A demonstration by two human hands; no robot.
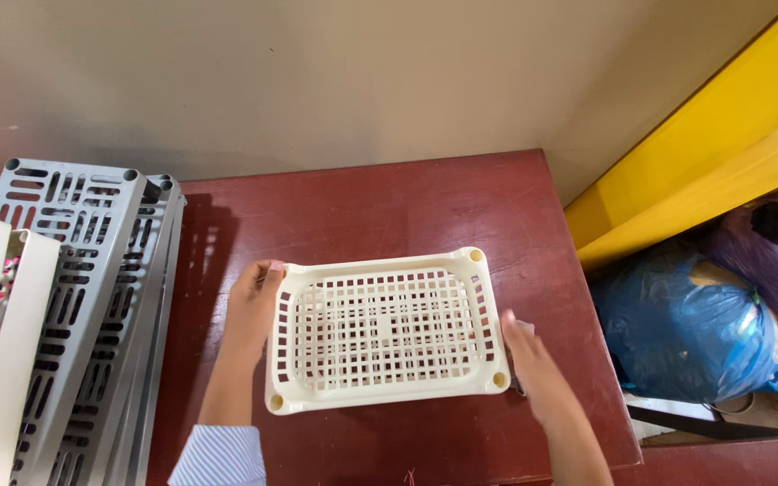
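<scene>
Fingers (pixel 267 274) of left hand (pixel 249 310) wrap short rim of cream lattice tray (pixel 384 328); right hand (pixel 533 364) presses opposite rim, grip unclear. Tray likely light, stiff, smooth plastic; hold short ends. Rests on red table (pixel 389 202).

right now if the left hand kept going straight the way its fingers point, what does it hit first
The left hand points away from the person, along the cream tray's left edge. Ahead lies only bare red tabletop, then probably the beige wall. The grey racks stand off to its left.
</scene>
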